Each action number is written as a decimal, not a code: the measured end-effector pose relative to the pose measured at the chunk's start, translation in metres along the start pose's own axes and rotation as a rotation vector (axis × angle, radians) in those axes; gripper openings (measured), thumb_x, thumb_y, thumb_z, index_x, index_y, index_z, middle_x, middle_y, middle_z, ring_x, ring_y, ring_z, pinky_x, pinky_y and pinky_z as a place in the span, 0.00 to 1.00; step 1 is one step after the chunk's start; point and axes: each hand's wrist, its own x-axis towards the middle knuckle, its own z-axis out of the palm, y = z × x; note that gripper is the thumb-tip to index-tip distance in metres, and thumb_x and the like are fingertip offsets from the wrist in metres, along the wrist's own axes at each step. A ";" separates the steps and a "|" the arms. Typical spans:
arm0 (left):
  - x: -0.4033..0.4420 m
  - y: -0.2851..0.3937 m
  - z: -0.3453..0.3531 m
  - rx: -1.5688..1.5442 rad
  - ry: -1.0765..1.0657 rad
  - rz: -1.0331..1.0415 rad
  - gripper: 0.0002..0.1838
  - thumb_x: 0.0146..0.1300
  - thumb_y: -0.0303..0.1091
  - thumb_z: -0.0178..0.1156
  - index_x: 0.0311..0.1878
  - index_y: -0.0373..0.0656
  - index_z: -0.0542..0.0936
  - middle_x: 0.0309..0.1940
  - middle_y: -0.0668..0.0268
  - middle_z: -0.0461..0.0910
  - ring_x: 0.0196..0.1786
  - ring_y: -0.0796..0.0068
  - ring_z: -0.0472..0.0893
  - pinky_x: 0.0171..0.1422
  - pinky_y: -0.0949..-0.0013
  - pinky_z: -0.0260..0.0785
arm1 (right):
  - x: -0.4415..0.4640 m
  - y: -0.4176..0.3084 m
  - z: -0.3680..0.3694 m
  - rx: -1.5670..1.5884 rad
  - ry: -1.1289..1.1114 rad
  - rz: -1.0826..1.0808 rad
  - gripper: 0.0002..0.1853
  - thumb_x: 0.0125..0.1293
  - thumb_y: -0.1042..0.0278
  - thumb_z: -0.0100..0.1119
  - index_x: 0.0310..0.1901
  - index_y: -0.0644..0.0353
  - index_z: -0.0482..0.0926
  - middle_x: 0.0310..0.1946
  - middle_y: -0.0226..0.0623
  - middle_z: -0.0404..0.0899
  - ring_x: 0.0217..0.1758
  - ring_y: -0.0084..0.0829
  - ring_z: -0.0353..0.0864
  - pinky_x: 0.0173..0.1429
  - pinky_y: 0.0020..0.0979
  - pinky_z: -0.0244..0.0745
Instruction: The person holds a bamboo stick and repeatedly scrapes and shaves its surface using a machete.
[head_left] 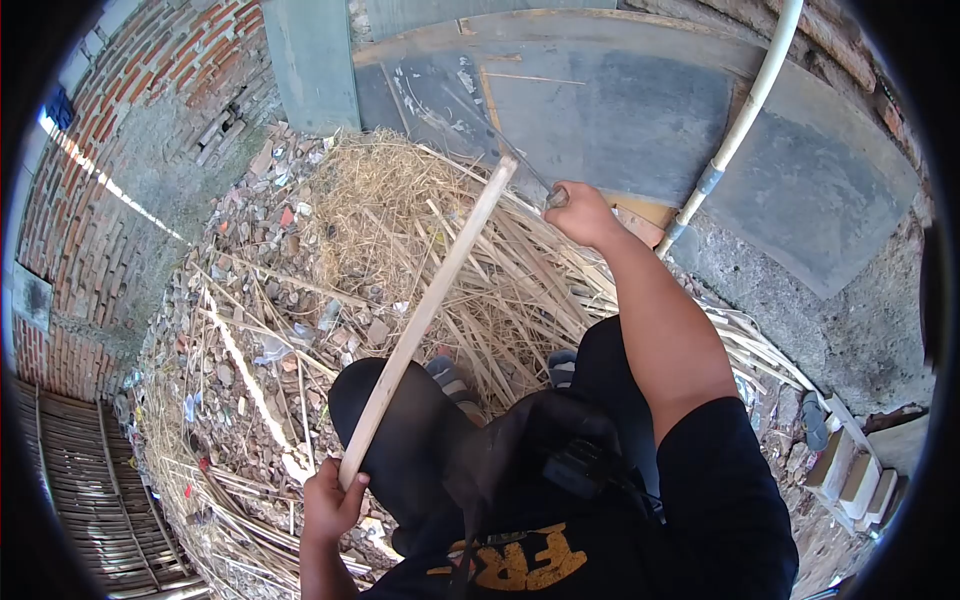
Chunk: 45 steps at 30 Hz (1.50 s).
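My left hand (332, 500) is closed round the lower end of a long pale bamboo slat (432, 300). The slat slants up and away from me, passing over my left knee. In my right hand (582, 214) is the handle of a long-bladed knife (535, 172), fingers wrapped round it. Its thin dark blade points up and to the left, close to the slat's far end; whether they touch I cannot tell. Below the slat, a heap of split strips and shavings (375, 200) covers the ground around my feet.
A brick wall (130, 150) rises on the left, with a slatted bamboo panel (85, 490) below it. Grey boards (640, 110) stand ahead, crossed by a pale pipe (745, 120). Rubble (235, 370) covers the ground. Stacked wooden pieces (855, 480) are at the right.
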 end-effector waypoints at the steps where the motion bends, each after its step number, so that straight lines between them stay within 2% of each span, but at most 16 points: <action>1: 0.000 -0.001 0.000 0.015 0.011 0.021 0.17 0.69 0.40 0.70 0.38 0.36 0.77 0.16 0.60 0.76 0.20 0.67 0.79 0.26 0.63 0.68 | 0.004 0.003 0.002 0.048 0.053 0.032 0.22 0.57 0.63 0.64 0.55 0.56 0.86 0.45 0.50 0.89 0.48 0.47 0.89 0.56 0.43 0.81; 4: -0.002 -0.019 0.010 -0.018 0.022 0.017 0.22 0.72 0.50 0.67 0.38 0.36 0.77 0.16 0.56 0.76 0.20 0.57 0.80 0.26 0.60 0.69 | -0.021 -0.029 -0.003 -0.092 -0.078 -0.114 0.20 0.58 0.63 0.67 0.53 0.56 0.86 0.40 0.48 0.88 0.45 0.47 0.88 0.51 0.44 0.80; 8: 0.006 -0.014 0.013 -0.062 -0.002 0.021 0.22 0.72 0.49 0.67 0.38 0.36 0.76 0.16 0.57 0.76 0.20 0.58 0.80 0.26 0.60 0.69 | -0.049 -0.052 0.012 -0.457 -0.320 -0.518 0.18 0.59 0.64 0.70 0.51 0.57 0.85 0.35 0.44 0.88 0.39 0.44 0.86 0.48 0.43 0.79; 11: 0.000 -0.017 0.008 -0.080 -0.032 -0.008 0.21 0.72 0.47 0.68 0.38 0.36 0.76 0.16 0.57 0.75 0.19 0.61 0.79 0.26 0.61 0.68 | -0.020 -0.023 0.017 -0.125 -0.405 -0.277 0.21 0.58 0.62 0.70 0.54 0.57 0.85 0.41 0.47 0.88 0.45 0.45 0.88 0.50 0.44 0.81; 15: 0.005 -0.005 0.001 -0.047 -0.013 0.007 0.20 0.72 0.45 0.68 0.37 0.35 0.77 0.15 0.58 0.75 0.18 0.65 0.76 0.26 0.61 0.67 | 0.001 -0.004 0.007 0.102 -0.113 0.052 0.25 0.58 0.61 0.71 0.58 0.57 0.85 0.45 0.51 0.88 0.50 0.46 0.88 0.56 0.43 0.80; 19: 0.002 -0.009 0.008 -0.076 -0.031 -0.009 0.19 0.71 0.43 0.69 0.37 0.35 0.77 0.15 0.60 0.75 0.18 0.69 0.76 0.25 0.63 0.66 | -0.033 -0.037 0.012 -0.072 -0.272 -0.303 0.17 0.59 0.61 0.72 0.47 0.61 0.84 0.34 0.48 0.86 0.38 0.41 0.86 0.45 0.41 0.78; 22: 0.007 -0.003 0.011 -0.107 -0.057 -0.007 0.19 0.72 0.43 0.69 0.37 0.35 0.77 0.15 0.61 0.75 0.18 0.72 0.74 0.25 0.64 0.65 | -0.055 -0.065 0.008 -0.481 -0.405 -0.455 0.19 0.57 0.61 0.68 0.49 0.60 0.85 0.39 0.50 0.87 0.45 0.49 0.87 0.52 0.45 0.80; 25: 0.003 -0.012 0.012 -0.185 -0.058 -0.027 0.18 0.72 0.42 0.69 0.37 0.35 0.77 0.16 0.63 0.75 0.19 0.75 0.73 0.25 0.66 0.64 | -0.012 -0.015 0.011 -0.065 -0.266 -0.130 0.19 0.57 0.61 0.69 0.49 0.60 0.85 0.39 0.51 0.87 0.45 0.50 0.87 0.52 0.45 0.80; 27: 0.000 -0.010 0.010 -0.138 -0.022 -0.010 0.18 0.71 0.42 0.69 0.37 0.35 0.77 0.16 0.63 0.75 0.19 0.75 0.72 0.25 0.67 0.65 | 0.007 0.009 0.004 0.010 0.033 -0.074 0.19 0.58 0.60 0.68 0.49 0.61 0.85 0.38 0.51 0.87 0.44 0.50 0.87 0.51 0.45 0.80; 31: -0.003 -0.008 0.007 -0.157 -0.050 -0.087 0.16 0.71 0.39 0.70 0.40 0.36 0.78 0.18 0.62 0.79 0.20 0.72 0.78 0.26 0.66 0.67 | -0.011 -0.007 -0.005 0.041 0.175 -0.068 0.19 0.58 0.61 0.68 0.50 0.58 0.84 0.37 0.50 0.87 0.43 0.50 0.87 0.49 0.46 0.80; 33: -0.001 0.003 0.005 -0.177 -0.110 -0.177 0.15 0.71 0.38 0.70 0.41 0.36 0.78 0.19 0.61 0.81 0.22 0.71 0.81 0.27 0.64 0.69 | -0.032 -0.037 -0.017 -0.055 0.022 -0.089 0.17 0.58 0.61 0.68 0.49 0.56 0.85 0.37 0.48 0.87 0.43 0.51 0.87 0.48 0.47 0.80; 34: 0.000 0.004 0.008 -0.170 -0.063 -0.039 0.13 0.72 0.36 0.68 0.43 0.35 0.77 0.20 0.56 0.82 0.23 0.61 0.84 0.28 0.60 0.71 | -0.038 -0.048 -0.016 -0.099 -0.051 -0.101 0.17 0.58 0.61 0.68 0.49 0.54 0.85 0.37 0.48 0.87 0.43 0.51 0.87 0.48 0.48 0.80; 37: 0.007 0.028 0.005 0.016 -0.034 -0.037 0.11 0.73 0.33 0.65 0.43 0.35 0.77 0.21 0.51 0.80 0.24 0.51 0.83 0.29 0.56 0.71 | -0.055 -0.063 0.005 -0.286 -0.218 -0.398 0.15 0.58 0.61 0.69 0.47 0.51 0.85 0.36 0.46 0.87 0.43 0.51 0.87 0.47 0.48 0.79; 40: 0.008 0.045 0.009 0.055 0.065 0.012 0.10 0.75 0.32 0.62 0.43 0.35 0.76 0.22 0.47 0.79 0.26 0.40 0.82 0.30 0.53 0.71 | -0.058 -0.073 0.018 -0.416 -0.374 -0.413 0.15 0.58 0.60 0.70 0.45 0.54 0.85 0.34 0.46 0.86 0.43 0.49 0.87 0.46 0.48 0.80; 43: 0.002 0.037 0.012 0.040 0.032 -0.074 0.10 0.76 0.33 0.60 0.46 0.35 0.75 0.23 0.46 0.80 0.28 0.38 0.82 0.31 0.50 0.71 | -0.018 -0.028 0.031 -0.073 -0.445 -0.194 0.19 0.59 0.56 0.73 0.47 0.60 0.84 0.31 0.47 0.85 0.36 0.45 0.85 0.44 0.44 0.78; 45: 0.000 0.031 0.017 0.141 0.080 0.009 0.10 0.76 0.33 0.59 0.49 0.34 0.75 0.25 0.47 0.80 0.28 0.41 0.83 0.32 0.51 0.71 | -0.011 -0.027 0.025 -0.077 -0.281 -0.167 0.20 0.59 0.56 0.72 0.47 0.62 0.85 0.36 0.48 0.86 0.42 0.47 0.86 0.49 0.45 0.79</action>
